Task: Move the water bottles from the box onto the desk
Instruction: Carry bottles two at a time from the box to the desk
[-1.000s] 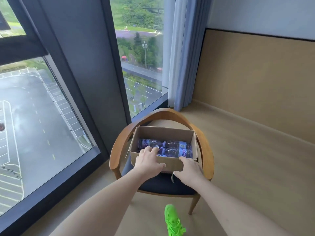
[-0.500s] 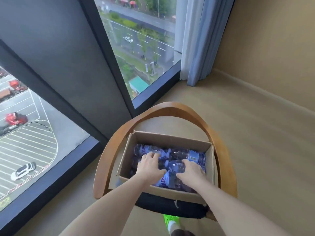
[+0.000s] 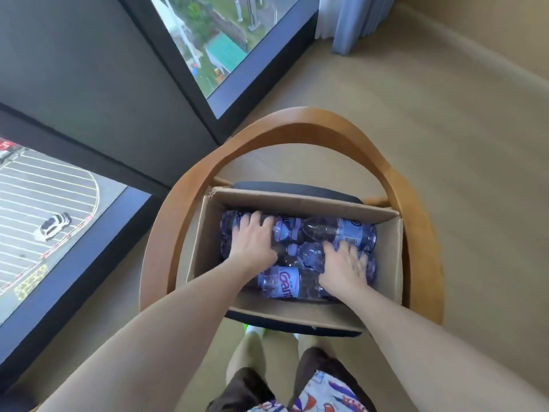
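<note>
The cardboard box (image 3: 386,304) sits on a wooden chair (image 3: 306,126) and holds the water bottles (image 3: 332,231), all lying flat; the nearest label (image 3: 289,282) shows "Gam", the rest hidden. Left hand (image 3: 252,237) curls over a far-left bottle; right hand (image 3: 344,267) rests on the near bottles, fingers spread.

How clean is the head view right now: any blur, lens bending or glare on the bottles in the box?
Head view: soft daylight, no hard glare on the water bottles; the label on the near bottle is only partly readable. Slight softness over both hands, left hand and right hand. Wide-angle bending bows the chair armrest and window frame. The cardboard box shades its own inside.
</note>
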